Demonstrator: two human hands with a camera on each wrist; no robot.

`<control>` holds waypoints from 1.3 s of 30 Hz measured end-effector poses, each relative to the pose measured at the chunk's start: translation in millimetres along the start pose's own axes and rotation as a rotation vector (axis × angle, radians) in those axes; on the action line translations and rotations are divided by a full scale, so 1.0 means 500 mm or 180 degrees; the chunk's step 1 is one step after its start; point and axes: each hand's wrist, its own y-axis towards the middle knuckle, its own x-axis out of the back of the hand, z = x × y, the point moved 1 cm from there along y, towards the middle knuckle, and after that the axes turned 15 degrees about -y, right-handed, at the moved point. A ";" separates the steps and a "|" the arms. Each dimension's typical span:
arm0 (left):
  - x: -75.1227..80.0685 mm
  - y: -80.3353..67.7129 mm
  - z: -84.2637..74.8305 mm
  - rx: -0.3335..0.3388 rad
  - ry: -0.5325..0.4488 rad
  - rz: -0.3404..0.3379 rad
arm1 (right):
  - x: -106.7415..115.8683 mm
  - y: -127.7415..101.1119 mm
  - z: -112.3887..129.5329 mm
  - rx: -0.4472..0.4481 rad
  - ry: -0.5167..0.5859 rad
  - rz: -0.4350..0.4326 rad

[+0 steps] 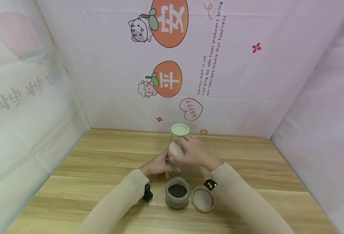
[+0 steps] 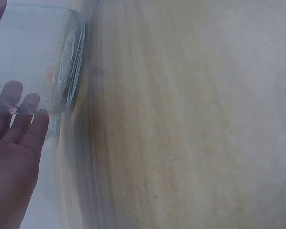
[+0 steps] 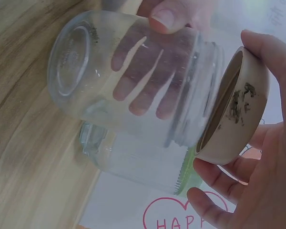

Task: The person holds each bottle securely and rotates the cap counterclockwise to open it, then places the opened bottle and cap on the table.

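Note:
My left hand (image 1: 159,163) grips an empty clear glass jar (image 3: 97,62) low around its side. In the left wrist view its fingers (image 2: 31,136) curl around the glass near the base. My right hand (image 1: 193,152) holds a beige lid (image 3: 238,109) by its rim, between thumb and fingers. The lid sits tilted at the jar's mouth, with a gap showing along one side. Dark smudges mark the lid's side. Just behind stands another clear jar (image 3: 133,160) with a green lid (image 1: 180,130).
Nearer the body stands an open glass jar (image 1: 177,203) with dark contents (image 1: 177,191). To its right a beige lid (image 1: 203,199) lies with its inside up. Black wrist devices (image 1: 147,194) sit by both sleeves. A printed cloth wall (image 1: 233,110) rises behind the wooden table (image 1: 101,162).

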 end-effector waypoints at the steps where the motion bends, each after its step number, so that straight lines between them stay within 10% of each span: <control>1: -0.001 0.000 -0.001 -0.0003 0.0036 -0.0020 | 0.001 0.000 -0.001 -0.0008 0.0024 -0.0001; 39: 0.002 -0.009 -0.001 0.0246 0.0331 -0.0321 | -0.002 -0.068 -0.105 -0.0203 0.1635 -0.0133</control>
